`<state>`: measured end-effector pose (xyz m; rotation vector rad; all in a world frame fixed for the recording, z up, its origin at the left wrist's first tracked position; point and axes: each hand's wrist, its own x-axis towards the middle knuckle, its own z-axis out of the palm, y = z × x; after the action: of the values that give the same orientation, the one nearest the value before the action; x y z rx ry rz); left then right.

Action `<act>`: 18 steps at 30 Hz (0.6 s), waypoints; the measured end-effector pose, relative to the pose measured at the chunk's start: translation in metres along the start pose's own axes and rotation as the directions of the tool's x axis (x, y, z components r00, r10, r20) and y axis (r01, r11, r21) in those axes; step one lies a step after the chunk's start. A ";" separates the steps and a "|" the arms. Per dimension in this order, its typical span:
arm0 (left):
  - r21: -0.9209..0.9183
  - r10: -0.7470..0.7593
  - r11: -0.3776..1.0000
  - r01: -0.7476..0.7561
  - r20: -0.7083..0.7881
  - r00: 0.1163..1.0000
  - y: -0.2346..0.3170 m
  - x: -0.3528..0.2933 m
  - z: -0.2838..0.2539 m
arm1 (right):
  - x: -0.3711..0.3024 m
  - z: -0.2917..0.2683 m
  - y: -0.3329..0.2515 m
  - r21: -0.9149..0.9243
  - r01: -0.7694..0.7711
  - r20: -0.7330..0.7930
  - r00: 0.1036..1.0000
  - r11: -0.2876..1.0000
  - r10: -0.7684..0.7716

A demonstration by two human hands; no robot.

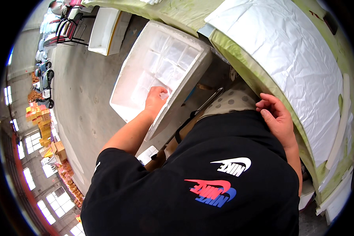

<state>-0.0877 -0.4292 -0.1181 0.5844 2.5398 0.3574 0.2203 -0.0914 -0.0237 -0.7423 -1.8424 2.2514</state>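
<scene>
On my left, a white foam box [124,74] stands with its opening toward me. Several translucent plastic packets [172,55] lie in rows inside it. My left hand [156,101] reaches into its near part, with the fingers closed at a small clear plastic piece [164,95]; the exact shape of that piece is hard to make out. Beside the table edge on the right, my right hand [278,120] hangs with loosely bent fingers held apart and nothing in them.
A table with a green-patterned cover [240,53] and a white plastic sheet [279,51] runs along my right. Another white foam box [104,31] sits on the floor beyond. Chairs [69,29], scooters [49,80] and stacked cartons [39,118] line the far left.
</scene>
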 end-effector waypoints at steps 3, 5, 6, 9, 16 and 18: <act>-0.212 0.031 0.977 -0.002 0.133 0.991 -0.012 0.004 0.005 | 0.000 -0.001 0.001 -0.005 0.012 -0.001 1.000 1.000 -0.012; -0.237 -0.027 0.970 0.059 0.134 0.991 -0.009 0.002 -0.003 | -0.004 0.001 -0.001 -0.003 0.021 -0.016 1.000 1.000 -0.021; -0.246 -0.047 0.966 0.079 0.133 0.990 -0.003 0.003 -0.010 | -0.006 0.002 -0.001 0.004 0.000 -0.025 1.000 1.000 0.000; -0.334 0.035 0.941 -0.058 -0.076 0.996 -0.025 0.005 -0.020 | -0.012 0.005 -0.007 0.006 -0.041 -0.084 0.996 0.999 0.041; -0.860 0.106 0.364 -0.358 -0.344 0.933 0.070 -0.001 -0.066 | -0.023 0.009 -0.013 -0.102 0.101 -0.029 0.994 0.990 -0.104; -0.901 0.220 0.257 -0.350 -0.298 0.929 0.123 -0.019 -0.062 | -0.031 0.012 -0.014 -0.093 0.112 -0.048 0.992 0.989 -0.117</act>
<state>-0.0643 -0.3391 -0.0140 0.5002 1.7371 1.9213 0.2394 -0.1114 -0.0002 -0.6835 -1.9211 2.0707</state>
